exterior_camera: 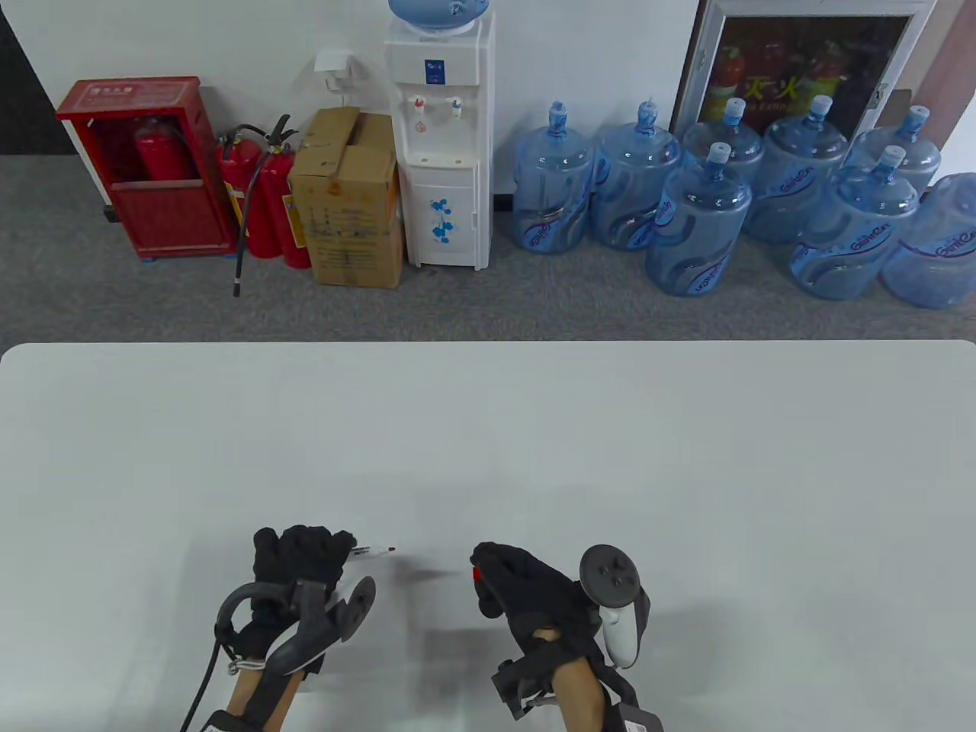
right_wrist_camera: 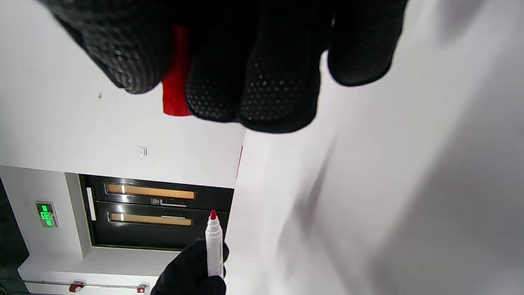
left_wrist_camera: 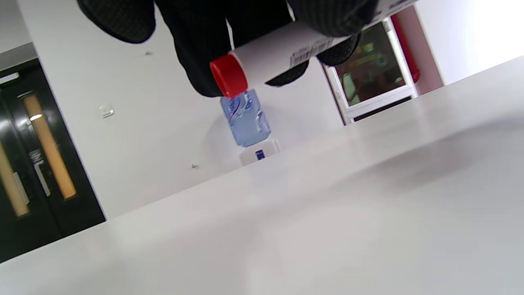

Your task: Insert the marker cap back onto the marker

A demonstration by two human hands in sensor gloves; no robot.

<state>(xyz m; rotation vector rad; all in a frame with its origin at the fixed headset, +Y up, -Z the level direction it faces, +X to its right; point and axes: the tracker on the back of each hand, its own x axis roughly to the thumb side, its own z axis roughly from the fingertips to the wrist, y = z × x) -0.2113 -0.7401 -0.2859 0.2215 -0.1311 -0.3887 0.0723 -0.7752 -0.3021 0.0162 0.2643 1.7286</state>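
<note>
The left hand (exterior_camera: 305, 560) is gripping the marker (exterior_camera: 371, 550), tip bare and pointing right. The right hand (exterior_camera: 526, 587) is pinching the red cap (exterior_camera: 476, 573) nearby, above the worktop (exterior_camera: 686, 457). Aligning and pressing on are both remaining.

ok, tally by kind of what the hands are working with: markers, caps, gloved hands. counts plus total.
Markers: 1, marker, uncapped, held by the left hand
Caps: 1, red marker cap, held by the right hand
Gloved hands: 2
Total: 4
</note>
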